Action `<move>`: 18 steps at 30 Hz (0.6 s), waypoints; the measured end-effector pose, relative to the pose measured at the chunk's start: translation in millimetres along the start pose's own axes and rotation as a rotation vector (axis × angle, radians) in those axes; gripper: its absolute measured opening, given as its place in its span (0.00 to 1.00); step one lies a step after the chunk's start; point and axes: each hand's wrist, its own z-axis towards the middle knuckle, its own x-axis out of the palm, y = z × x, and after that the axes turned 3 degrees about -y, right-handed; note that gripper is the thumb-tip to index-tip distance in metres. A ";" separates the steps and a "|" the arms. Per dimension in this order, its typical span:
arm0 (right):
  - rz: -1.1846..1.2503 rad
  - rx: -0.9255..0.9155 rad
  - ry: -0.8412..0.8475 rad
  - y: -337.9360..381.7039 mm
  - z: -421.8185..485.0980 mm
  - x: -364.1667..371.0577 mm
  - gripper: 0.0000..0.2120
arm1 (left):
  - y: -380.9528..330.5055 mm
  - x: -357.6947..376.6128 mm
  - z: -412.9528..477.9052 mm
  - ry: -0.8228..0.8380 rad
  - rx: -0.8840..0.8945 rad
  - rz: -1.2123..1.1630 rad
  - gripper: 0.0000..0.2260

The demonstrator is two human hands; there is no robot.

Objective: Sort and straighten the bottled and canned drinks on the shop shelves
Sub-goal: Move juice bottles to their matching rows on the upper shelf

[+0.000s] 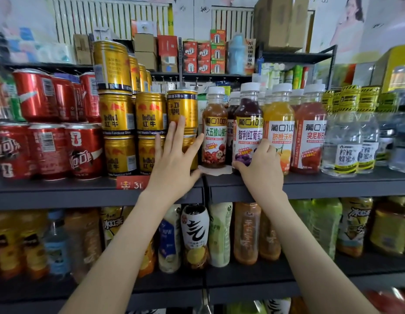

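Gold Red Bull cans stand stacked on the dark shelf, beside red cola cans on the left. My left hand lies flat with spread fingers against the rightmost gold cans. To the right stands a row of juice bottles with white caps. My right hand grips the base of the dark grape juice bottle, between a brown hawthorn juice bottle and an orange juice bottle.
Clear water bottles with yellow labels fill the shelf's right end. A lower shelf holds tea and juice bottles. Cardboard and red boxes sit on a further rack behind. A red price tag hangs on the shelf edge.
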 end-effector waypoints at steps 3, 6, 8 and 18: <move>0.007 0.007 0.017 -1.6 0.1 -2.5 0.33 | -3.6 -1.1 -2.7 -0.014 -0.016 -0.005 0.32; 0.053 0.019 0.024 -4.4 -6.8 -6.2 0.31 | -7.8 -1.3 -11.2 -0.057 -0.040 -0.030 0.28; 0.065 0.006 -0.006 -7.0 -13.2 -7.8 0.28 | -13.7 -1.4 -18.1 -0.081 -0.060 -0.064 0.26; 0.227 -0.226 0.069 8.1 -51.7 -18.2 0.17 | -35.0 -25.7 -57.9 -0.032 -0.189 -0.082 0.20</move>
